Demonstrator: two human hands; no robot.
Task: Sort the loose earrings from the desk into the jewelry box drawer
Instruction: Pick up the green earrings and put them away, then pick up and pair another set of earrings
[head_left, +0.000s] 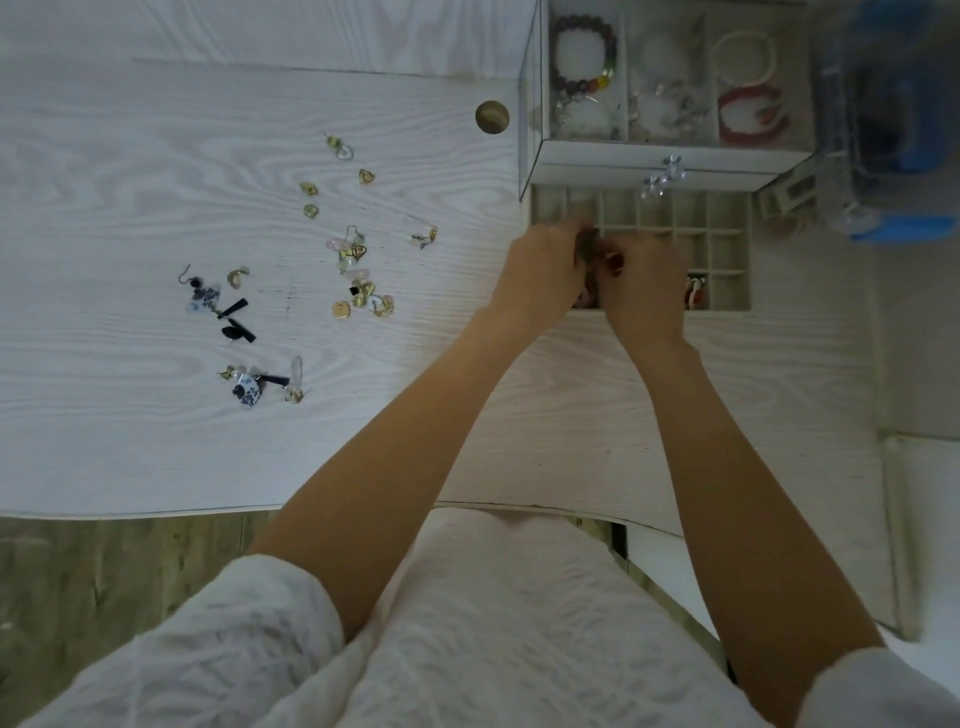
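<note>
- hiding the drawer (722, 249) front-left cells, left hand (545, 270) and right hand (644, 286) pinch a small, blurred dark item.
- loose earrings (353, 260) lie scattered on the worktop (130, 156).

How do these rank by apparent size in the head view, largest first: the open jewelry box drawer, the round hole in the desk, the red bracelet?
1. jewelry box drawer, partly hidden by both hands.
2. red bracelet.
3. round hole in the desk.
The gaps are clear, so nearness to the camera does not change the order.
</note>
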